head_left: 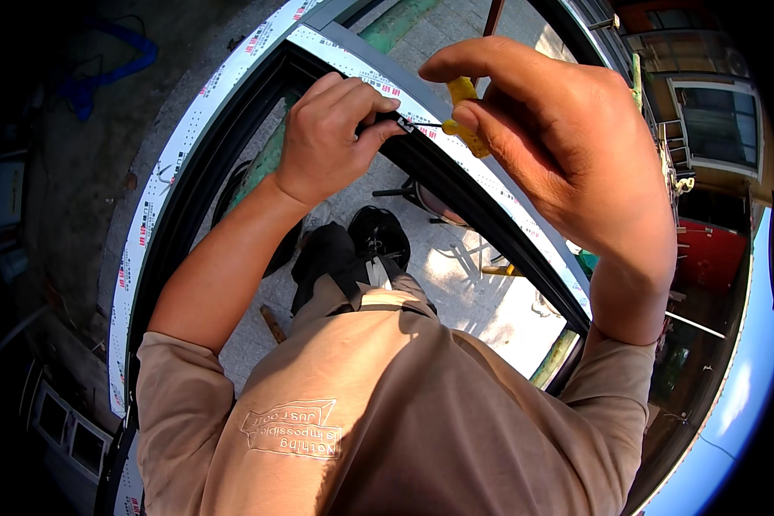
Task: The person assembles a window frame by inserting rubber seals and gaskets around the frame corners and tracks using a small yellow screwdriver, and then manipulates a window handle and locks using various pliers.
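Note:
My left hand is closed at the inner edge of a dark window or door frame, whose faces carry white printed protective film. Its thumb and forefinger pinch a small black fitting with a metal end, which sits against the frame's black channel. In my right hand is a screwdriver with a yellow handle, held between thumb and fingers. The screwdriver's thin dark shaft points left, and its tip meets or nearly meets the fitting. Where exactly the tip sits is too small to tell.
Green supports lie under the frame. Through the opening show my dark shoe, the concrete ground and a stool. A wooden piece lies near my feet. Blue material is at the far left, and a window at the right.

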`<state>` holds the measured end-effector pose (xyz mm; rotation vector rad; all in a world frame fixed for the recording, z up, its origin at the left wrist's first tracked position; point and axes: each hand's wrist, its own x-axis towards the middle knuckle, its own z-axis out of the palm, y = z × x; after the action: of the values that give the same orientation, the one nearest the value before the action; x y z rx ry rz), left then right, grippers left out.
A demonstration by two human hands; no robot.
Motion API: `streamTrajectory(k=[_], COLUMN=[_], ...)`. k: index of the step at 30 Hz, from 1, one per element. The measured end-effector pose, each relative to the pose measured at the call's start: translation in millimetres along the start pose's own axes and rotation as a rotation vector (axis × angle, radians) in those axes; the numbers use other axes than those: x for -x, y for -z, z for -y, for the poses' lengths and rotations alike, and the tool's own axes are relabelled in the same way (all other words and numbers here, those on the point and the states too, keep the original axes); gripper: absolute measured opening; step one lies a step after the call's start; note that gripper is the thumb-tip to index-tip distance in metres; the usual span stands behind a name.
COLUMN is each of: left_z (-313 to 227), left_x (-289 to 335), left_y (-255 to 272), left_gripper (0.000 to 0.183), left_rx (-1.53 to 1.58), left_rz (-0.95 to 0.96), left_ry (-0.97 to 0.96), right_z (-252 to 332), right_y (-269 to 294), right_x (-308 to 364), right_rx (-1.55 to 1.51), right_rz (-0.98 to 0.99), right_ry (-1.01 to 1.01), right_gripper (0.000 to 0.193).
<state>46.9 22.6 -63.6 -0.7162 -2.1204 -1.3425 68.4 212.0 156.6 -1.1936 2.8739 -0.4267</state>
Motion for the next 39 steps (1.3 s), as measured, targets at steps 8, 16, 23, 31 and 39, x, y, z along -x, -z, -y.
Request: streamTrajectory(k=[8,16,23,31,39], left_z=[-0.3,2.7,1.7,0.1,2.5], left_x=[0.3,1.3,1.0,0.9,-1.3], left_y=[-0.9,0.4,1.3,1.1,1.2], left_gripper=[0.025,0.027,0.027,0.025,0.020], left_rx=[0.006,-0.018,-0.014,-0.009,0.014], left_rz=[-0.003,0.006,0.024,0.041,0.008], left_ry=[-0.006,-0.029,-0.012,0.007,-0.096], right_z=[-10.8,2.9,2.8,12.7,13.1], right_y=[18.6,16.4,7.5,7.8,4.9], right_x=[4.5,0.7,1.0,-1.0,-4.7], right_rx=[-0.040,0.310,0.169,0.046,0.028], right_rz=[0.136,0.068,0.043,0.049,0.108], right_ry=[0.087,-0.045,-0.024,-0.067,-0.009], right_gripper=[0.048,0.032,0.024,0.032,0.029])
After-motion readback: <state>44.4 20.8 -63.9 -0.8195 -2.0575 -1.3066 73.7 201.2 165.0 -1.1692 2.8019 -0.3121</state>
